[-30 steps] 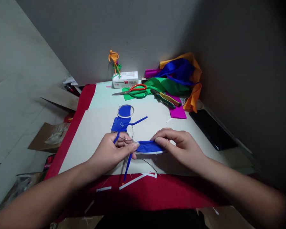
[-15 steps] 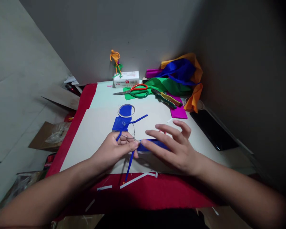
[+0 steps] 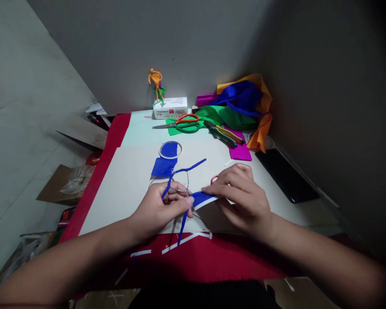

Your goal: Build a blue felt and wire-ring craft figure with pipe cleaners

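My left hand (image 3: 161,209) is closed on a twisted-wire figure (image 3: 188,179), partly wrapped in blue paper. One blue-wrapped limb points up to the right and another hangs below the fingers. From the left thumb tip a blue paper strip (image 3: 202,198) with a white lower edge runs to my right hand (image 3: 242,199), whose curled fingers close on its other end. The strip's far end is hidden under those fingers. Just behind the right fingertips, a red ring-shaped thing (image 3: 214,179) shows in part. Past the left hand lie a blue paper piece (image 3: 162,167) and a roll of tape (image 3: 170,149).
Red-and-green-handled scissors (image 3: 180,124) and pliers (image 3: 224,134) lie farther back. Behind them are coloured paper sheets (image 3: 236,98). An orange figure (image 3: 155,78) stands on a white box (image 3: 172,108). A black phone (image 3: 286,176) lies right; white paper scraps (image 3: 180,244) litter the red cloth (image 3: 225,257).
My right hand has gone from spread fingers to curled ones, gripping the blue strip, whose near part is now raised. The left hand and wire figure have shifted slightly right.
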